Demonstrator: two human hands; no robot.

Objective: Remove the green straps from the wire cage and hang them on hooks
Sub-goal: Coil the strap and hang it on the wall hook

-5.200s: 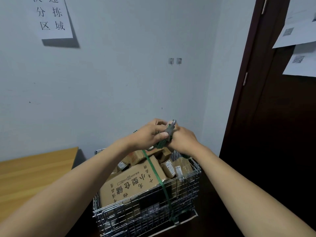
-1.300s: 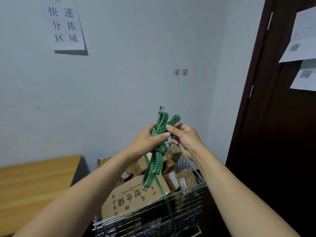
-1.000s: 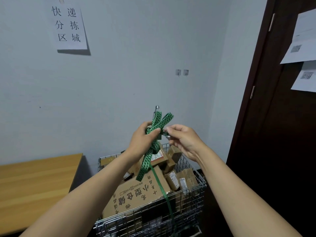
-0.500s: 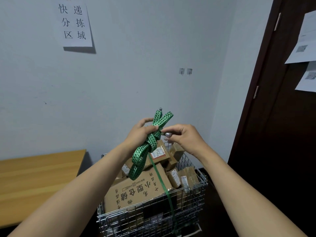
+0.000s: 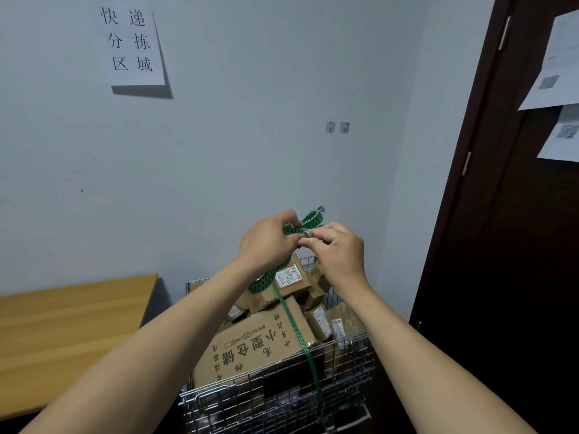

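Strap (image 5: 308,221), green and folded into loops, sits bunched between both hands above the cage (image 5: 282,399). The left hand (image 5: 266,242) is closed around the bundle, with loops poking out above its fingers and more strap hanging below its wrist toward the boxes. The right hand (image 5: 340,249) pinches a small metal piece (image 5: 307,234) at the strap's end between thumb and forefinger, touching the left hand's fingertips. A second strap (image 5: 296,333), thinner-looking and taut, runs from under the bundle down across the big box (image 5: 253,349) and over the cage's front rim. The cage is wire mesh, packed with cardboard parcels; one labelled parcel (image 5: 289,277) lies just below the hands. Two hooks (image 5: 337,127) are fixed side by side on the wall, well above the hands and bare. A paper sign (image 5: 131,42) with printed characters hangs on the wall at upper left. A wooden table (image 5: 62,333) stands left of the cage. A dark door (image 5: 501,245) with papers (image 5: 557,76) taped to it fills the right side.
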